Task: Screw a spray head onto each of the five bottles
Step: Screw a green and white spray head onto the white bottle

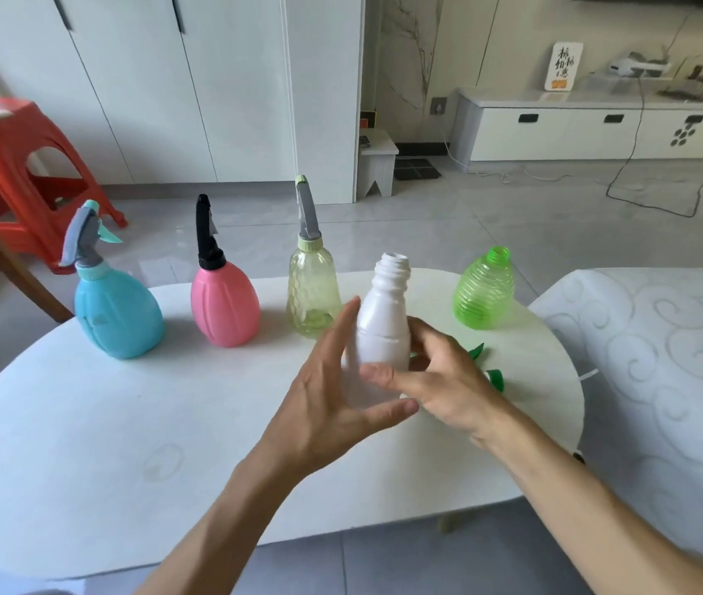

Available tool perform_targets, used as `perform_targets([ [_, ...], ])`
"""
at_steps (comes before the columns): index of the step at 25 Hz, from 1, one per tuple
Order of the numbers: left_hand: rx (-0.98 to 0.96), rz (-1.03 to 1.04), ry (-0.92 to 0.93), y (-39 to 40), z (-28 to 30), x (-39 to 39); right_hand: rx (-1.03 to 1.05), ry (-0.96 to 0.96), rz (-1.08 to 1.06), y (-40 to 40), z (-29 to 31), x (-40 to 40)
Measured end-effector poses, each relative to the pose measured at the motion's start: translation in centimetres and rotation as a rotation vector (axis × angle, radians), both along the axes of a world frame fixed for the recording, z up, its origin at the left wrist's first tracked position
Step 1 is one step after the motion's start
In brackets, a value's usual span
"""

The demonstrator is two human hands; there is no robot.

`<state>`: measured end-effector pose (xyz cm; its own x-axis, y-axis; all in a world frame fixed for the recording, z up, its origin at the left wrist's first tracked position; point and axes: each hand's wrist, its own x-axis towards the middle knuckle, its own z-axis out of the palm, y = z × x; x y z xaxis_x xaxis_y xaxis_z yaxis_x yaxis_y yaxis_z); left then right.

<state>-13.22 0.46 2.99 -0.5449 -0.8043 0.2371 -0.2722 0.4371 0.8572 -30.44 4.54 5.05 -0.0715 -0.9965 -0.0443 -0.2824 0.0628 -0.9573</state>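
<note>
- Three bottles along the counter's [83,423] far edge already wear spray heads: blue [116,313], pink [223,309], yellow [313,296].
- My right hand [448,384] grips the headless white bottle [384,324] near the middle; my left hand [337,405] is open beside it.
- The green bottle [483,289] at the far right corner is also uncapped.

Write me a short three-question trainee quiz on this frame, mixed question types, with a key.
1. True or false: the pink bottle already carries a spray head.
2. How many of the five bottles on the white table still have an open neck?
3. Multiple choice: the white bottle stands
A. left of the blue bottle
B. between the yellow bottle and the green bottle
C. on the red stool

Key
1. True; its head is black.
2. Two: the white and the green.
3. B; the left hand and right hand flank it.
</note>
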Motion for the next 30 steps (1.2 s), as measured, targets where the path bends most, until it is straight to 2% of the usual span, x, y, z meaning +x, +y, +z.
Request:
perform_targets([
  [3, 0.035, 0.076, 0.111, 0.0, 0.4, -0.6, 0.052, -0.035, 0.17, 0.9, 0.4, -0.3],
  [5, -0.001, 0.145, 0.071, -0.1, 0.6, -0.6, 0.027, 0.079, 0.115, 1.2, 0.6, -2.0],
  [6, -0.001, 0.174, 0.058, -0.2, 0.6, -0.6, -0.004, 0.235, 0.005, 1.1, 0.3, -3.0],
  [8, 0.025, 0.213, 0.034, -0.5, 0.4, -0.5, -0.031, 0.721, -0.148, 0.8, -0.5, -4.3],
  [9, 0.038, 0.224, 0.022, -0.5, 0.3, -0.4, -0.005, 0.921, -0.134, 0.6, -1.0, -4.3],
  [10, 0.041, 0.225, 0.008, -0.6, 0.2, -0.4, 0.028, 1.039, -0.091, 0.3, -1.7, -4.1],
  [14, -0.001, 0.186, -0.047, -0.3, -0.1, -0.5, 0.031, 1.21, -0.065, -0.8, -3.5, -3.5],
  [19, -0.022, 0.169, -0.053, -0.3, -0.1, 0.1, 0.031, 1.185, -0.082, -0.8, -4.3, -3.1],
  [21, -0.022, 0.175, -0.07, -0.3, -0.2, 0.6, 0.016, 1.039, -0.132, -0.8, -3.5, -3.1],
  [22, -0.021, 0.186, -0.082, -0.3, -0.3, 1.0, 0.005, 0.882, -0.18, -0.8, -2.7, -3.3],
  [24, -0.029, 0.212, -0.105, -0.4, -0.7, 1.8, -0.029, 0.429, -0.297, -0.7, -0.6, -4.2],
  [26, -0.06, 0.218, -0.15, -0.6, -0.9, 2.7, -0.172, -0.014, -0.438, -0.4, 1.5, -5.6],
  [28, -0.102, 0.216, -0.227, -0.7, -0.9, 3.3, -0.346, -0.316, -0.582, -0.2, 3.2, -6.8],
  [30, -0.154, 0.209, -0.319, -0.6, -1.0, 3.7, -0.421, -0.495, -0.684, -0.2, 4.1, -7.6],
])
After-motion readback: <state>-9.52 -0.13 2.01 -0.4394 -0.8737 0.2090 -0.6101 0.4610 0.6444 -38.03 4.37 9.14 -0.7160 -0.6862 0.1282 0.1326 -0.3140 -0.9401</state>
